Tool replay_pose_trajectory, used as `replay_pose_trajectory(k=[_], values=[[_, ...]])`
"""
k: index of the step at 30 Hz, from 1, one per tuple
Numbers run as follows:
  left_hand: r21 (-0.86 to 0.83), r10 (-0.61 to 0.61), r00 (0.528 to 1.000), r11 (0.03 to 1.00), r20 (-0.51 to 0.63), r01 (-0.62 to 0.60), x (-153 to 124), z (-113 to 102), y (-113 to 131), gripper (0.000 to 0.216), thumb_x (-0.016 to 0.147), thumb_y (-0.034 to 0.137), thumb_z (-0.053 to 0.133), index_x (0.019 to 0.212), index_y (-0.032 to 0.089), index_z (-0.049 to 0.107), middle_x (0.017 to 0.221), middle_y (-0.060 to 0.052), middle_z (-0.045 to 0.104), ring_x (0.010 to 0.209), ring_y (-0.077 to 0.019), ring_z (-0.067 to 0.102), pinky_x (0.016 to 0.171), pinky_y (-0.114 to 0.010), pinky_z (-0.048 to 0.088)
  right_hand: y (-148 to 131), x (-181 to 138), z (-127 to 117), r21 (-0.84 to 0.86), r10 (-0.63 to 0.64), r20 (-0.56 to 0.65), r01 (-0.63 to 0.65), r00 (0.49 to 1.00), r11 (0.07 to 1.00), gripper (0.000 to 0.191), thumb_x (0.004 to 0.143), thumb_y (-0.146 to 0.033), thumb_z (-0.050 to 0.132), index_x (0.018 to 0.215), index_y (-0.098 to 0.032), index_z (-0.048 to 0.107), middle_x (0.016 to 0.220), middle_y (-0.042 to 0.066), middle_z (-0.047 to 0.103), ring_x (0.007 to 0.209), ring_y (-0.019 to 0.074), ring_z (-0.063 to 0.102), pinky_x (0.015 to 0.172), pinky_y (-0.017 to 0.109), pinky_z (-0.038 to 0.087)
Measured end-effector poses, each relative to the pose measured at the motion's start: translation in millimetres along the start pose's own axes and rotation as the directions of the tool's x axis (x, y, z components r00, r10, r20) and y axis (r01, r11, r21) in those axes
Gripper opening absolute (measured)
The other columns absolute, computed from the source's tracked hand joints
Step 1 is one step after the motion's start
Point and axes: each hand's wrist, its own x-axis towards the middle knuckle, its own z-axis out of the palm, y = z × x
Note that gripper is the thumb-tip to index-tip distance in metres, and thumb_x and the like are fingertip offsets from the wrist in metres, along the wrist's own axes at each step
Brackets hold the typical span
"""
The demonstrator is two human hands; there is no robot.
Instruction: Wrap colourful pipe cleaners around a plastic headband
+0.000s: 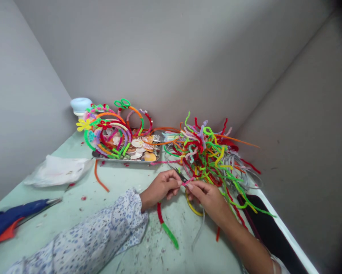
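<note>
Fingertips of your left hand (161,187) and right hand (206,196) meet, both pinching a short pink pipe cleaner (188,182), thin and fuzzy, stretched between them. Just beyond your right hand sits a tangled heap of pipe cleaners (211,152); a red-and-green stem (167,225) lies below your left wrist.

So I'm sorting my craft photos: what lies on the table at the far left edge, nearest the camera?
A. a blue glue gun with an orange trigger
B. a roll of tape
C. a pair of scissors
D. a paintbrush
A: a blue glue gun with an orange trigger lies at the left edge of the table, nozzle pointing right.
</note>
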Motion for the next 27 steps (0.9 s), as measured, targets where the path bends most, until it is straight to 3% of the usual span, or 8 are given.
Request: replay_pose_trajectory(k=[6,14,27], values=[[0.019,0.004,1.0,1.0,0.004,-0.004,-0.8,0.6,-1.0,0.018,0.076,0.032,0.057,0.076,0.015,0.049,0.052,0.005,0.051,0.034,-0.0033,0.037,0.034,-0.015,0.027,-0.1,-0.2,1.5,0.071,0.081,-0.006,-0.08,0.997,0.994,0.028,0.077,-0.04,0.054,0.08,-0.016,0.066,0.061,0.001,0.062,0.054,0.0116,0.051,0.052,0.022,0.038],[0.03,-0.001,1.0,1.0,0.013,0.001,-0.7,0.8,-1.1,0.017,0.076,0.031,0.056,0.077,0.016,0.049,0.051,0.006,0.05,0.034,-0.0035,0.037,0.034,-0.015,0.027,3.9,0.1,3.6,0.111,0.097,-0.015,-0.095,0.995,0.989,0.026,0.075,-0.038,0.056,0.085,-0.015,0.064,0.061,0.0,0.061,0.056,0.0118,0.052,0.055,0.023,0.04],[0.028,-0.01,1.0,1.0,0.03,0.009,-0.5,0.4,-5.0,0.016,0.076,0.03,0.056,0.078,0.016,0.049,0.051,0.006,0.048,0.034,-0.0035,0.036,0.033,-0.015,0.027,14.9,-0.8,5.8,-0.006,-0.088,-0.074,0.087,0.993,0.996,0.019,0.079,-0.034,0.053,0.079,-0.017,0.062,0.061,0.0,0.057,0.057,0.0132,0.053,0.055,0.024,0.043]])
